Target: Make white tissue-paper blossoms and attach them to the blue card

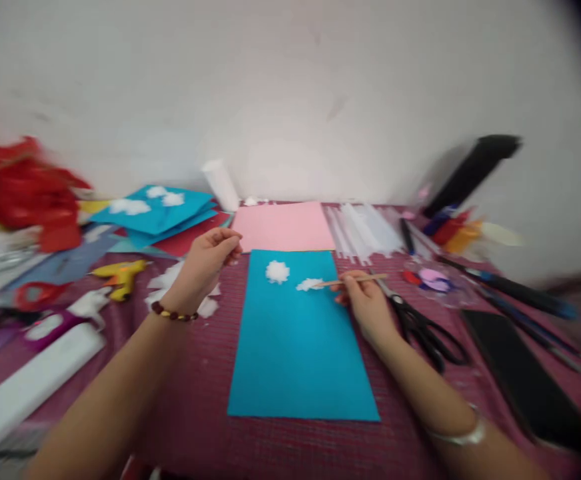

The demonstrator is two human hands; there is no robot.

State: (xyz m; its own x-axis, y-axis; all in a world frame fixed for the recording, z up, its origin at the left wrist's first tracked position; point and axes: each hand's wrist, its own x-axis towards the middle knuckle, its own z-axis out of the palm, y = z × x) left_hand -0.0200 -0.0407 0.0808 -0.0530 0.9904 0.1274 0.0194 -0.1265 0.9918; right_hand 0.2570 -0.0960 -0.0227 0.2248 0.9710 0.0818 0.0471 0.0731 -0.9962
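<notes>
Presently, right hand (368, 308) pinches thin stick (329, 283) at white tuft (308, 285); left hand (213, 255) curled, contents unclear.

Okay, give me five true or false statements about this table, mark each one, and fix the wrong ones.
1. The right hand holds a thin stick. True.
2. Two white tufts lie on the front blue sheet. True.
3. The scissors lie left of that sheet. False: the scissors lie right of it.
4. The pink sheet lies beyond the front blue sheet. True.
5. The glue gun is black. False: the glue gun is yellow.
</notes>
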